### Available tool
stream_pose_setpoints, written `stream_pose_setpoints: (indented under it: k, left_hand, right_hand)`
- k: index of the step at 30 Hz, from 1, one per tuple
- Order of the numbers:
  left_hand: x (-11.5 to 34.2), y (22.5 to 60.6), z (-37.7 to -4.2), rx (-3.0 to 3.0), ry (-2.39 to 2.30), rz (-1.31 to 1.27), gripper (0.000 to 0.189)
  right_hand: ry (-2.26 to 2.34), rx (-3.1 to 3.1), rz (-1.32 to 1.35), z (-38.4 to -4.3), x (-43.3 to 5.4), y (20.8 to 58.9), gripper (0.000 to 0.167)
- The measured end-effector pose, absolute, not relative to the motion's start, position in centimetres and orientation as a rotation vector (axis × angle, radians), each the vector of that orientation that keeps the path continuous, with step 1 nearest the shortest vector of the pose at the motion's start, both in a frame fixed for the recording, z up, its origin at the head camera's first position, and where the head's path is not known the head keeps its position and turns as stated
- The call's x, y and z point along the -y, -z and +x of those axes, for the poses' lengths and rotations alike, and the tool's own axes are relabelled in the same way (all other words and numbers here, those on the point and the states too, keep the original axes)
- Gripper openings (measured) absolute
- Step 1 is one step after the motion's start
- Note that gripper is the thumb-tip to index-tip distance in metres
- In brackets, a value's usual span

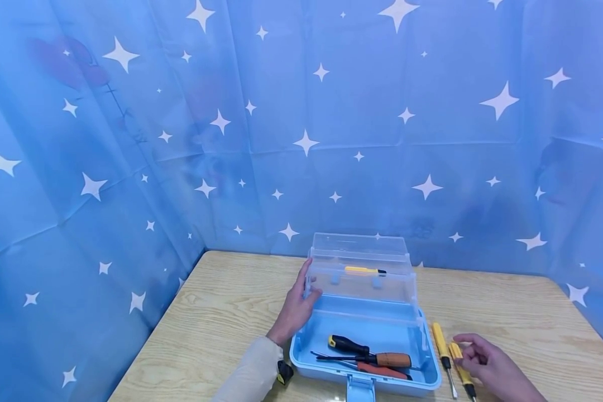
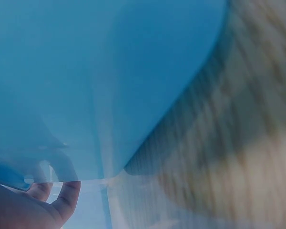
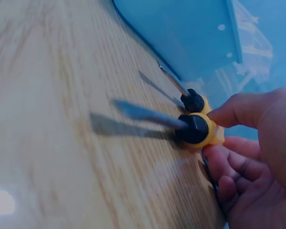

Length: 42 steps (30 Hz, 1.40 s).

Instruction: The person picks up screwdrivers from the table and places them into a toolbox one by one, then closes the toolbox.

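Observation:
A light blue toolbox (image 1: pixel 367 321) stands open on the table with its clear lid (image 1: pixel 359 245) raised. My left hand (image 1: pixel 297 307) grips the lid's left edge, thumb in front and fingers partly behind. To the right of the box, my right hand (image 1: pixel 482 360) pinches the yellow handle of a screwdriver (image 1: pixel 459 363) between thumb and fingers; in the right wrist view its black collar (image 3: pixel 193 129) and blade are close over the table. A second yellow screwdriver (image 1: pixel 441 341) lies alongside, nearer the box.
Inside the box lie a black-handled screwdriver (image 1: pixel 349 344), an orange-brown-handled screwdriver (image 1: pixel 392 360) and a red-handled tool (image 1: pixel 382 371). A thin yellow-handled tool (image 1: pixel 362 270) shows at the lid. A black and yellow object (image 1: pixel 284 372) sits by the left sleeve. Blue star-patterned cloth (image 1: pixel 331 111) hangs behind the table.

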<state>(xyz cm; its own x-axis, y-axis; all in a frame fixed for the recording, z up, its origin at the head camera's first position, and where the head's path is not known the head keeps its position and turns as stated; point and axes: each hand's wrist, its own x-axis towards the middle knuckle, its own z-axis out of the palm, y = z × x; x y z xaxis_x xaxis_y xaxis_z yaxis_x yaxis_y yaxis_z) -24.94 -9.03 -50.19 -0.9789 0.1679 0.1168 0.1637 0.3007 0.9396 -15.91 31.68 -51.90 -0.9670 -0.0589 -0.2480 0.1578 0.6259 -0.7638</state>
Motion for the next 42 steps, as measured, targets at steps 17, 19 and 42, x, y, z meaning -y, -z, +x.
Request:
stream_pose_setpoints:
  k: [17,19,42]
  left_hand:
    - [9.00,49.90,-24.95,-2.547,-1.821,0.306,0.067]
    - [9.00,49.90,-24.97,-2.546,-1.824,0.310,0.066]
    - [8.94,50.15,-24.92,-2.530,-1.827,0.289,0.065]
  right_hand:
    - [1.223,-2.629,0.161,-16.40,-31.50,51.70,0.044]
    - [1.228,-2.630,0.152,-16.39,-31.55,51.77,0.044]
    - [1.180,-2.676,0.163,-16.49,-31.34,51.56,0.040]
